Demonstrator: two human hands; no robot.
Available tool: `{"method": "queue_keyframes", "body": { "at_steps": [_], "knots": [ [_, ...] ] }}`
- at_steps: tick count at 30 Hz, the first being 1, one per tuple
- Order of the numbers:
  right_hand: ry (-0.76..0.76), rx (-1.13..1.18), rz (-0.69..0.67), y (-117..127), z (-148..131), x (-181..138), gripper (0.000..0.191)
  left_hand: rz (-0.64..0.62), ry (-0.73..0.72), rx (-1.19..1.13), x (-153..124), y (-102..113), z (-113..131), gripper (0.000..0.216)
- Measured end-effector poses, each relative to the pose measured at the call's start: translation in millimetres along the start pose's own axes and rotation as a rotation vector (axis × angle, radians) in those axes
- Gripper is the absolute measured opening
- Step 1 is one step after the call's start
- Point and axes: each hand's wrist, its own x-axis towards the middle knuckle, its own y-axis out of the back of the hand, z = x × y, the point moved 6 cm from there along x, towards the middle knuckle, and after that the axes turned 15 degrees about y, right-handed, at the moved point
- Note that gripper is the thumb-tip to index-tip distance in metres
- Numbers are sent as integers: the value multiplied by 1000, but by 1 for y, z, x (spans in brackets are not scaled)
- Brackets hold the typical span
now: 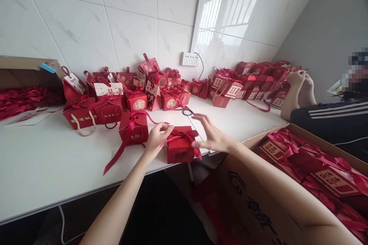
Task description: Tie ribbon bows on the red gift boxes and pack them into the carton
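A small red gift box (180,149) with a red ribbon (184,134) tied across its top sits near the table's front edge. My left hand (156,136) is at its left side, thumb and fingertips pinched on the ribbon. On the right, my right hand (211,134) has its fingers spread, the thumb close to the box's upper right corner; whether it touches the ribbon I cannot tell. Left of my hands stands another red box (133,132), its long ribbon tail (115,159) trailing over the table. Behind the right fingers lie black-handled scissors (187,112).
Several red boxes (139,101) crowd along the tiled wall, with more (253,84) at the right. A carton of ribbons (28,63) stands at far left. Below right, an open carton (248,143) holds ribboned boxes. Another person's hands (297,80) work at the right end.
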Motion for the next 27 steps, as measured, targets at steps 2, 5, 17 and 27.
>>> {"method": "queue_keyframes", "body": {
  "at_steps": [2,5,17,27],
  "knots": [
    [147,-24,-174,-11,-10,3,83,3,24,12,4,-1,-6,34],
    [147,33,-209,-17,-6,1,68,72,80,1,9,4,-22,35],
    [-648,1004,527,37,34,-104,52,-63,-319,660,-12,-20,-31,21],
    [-705,-565,752,180,36,-254,75,-43,-402,801,-15,-26,-28,23]
  ]
}}
